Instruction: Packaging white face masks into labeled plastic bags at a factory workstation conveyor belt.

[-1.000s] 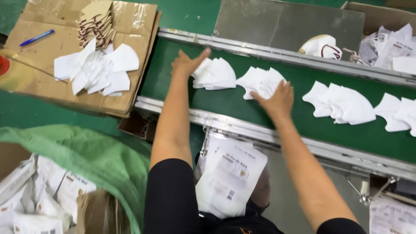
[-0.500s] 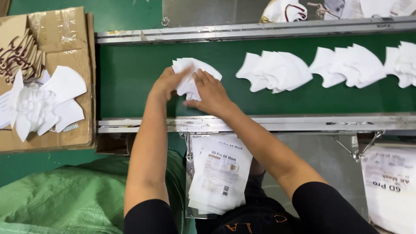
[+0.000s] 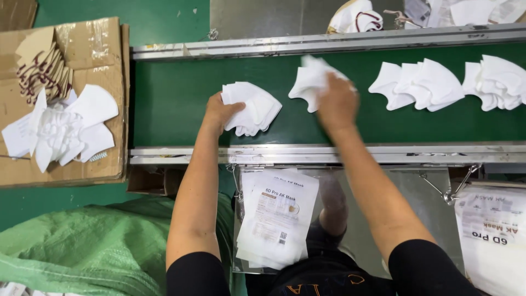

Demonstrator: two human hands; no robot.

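My left hand (image 3: 219,112) is closed on one stack of white folded masks (image 3: 253,108) at the middle of the green conveyor belt (image 3: 170,98); my right hand (image 3: 337,101) presses down on a second stack (image 3: 309,79) just to its right. I judge the gathering partway: two more stacks (image 3: 419,85) wait farther right, and pouches (image 3: 276,216) lie unfilled below. The held stack's long axis runs left-right, folded points rightward.

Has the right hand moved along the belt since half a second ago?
Yes. The right hand has left the left hand's mask stack, moving rightward along the green belt onto another stack.
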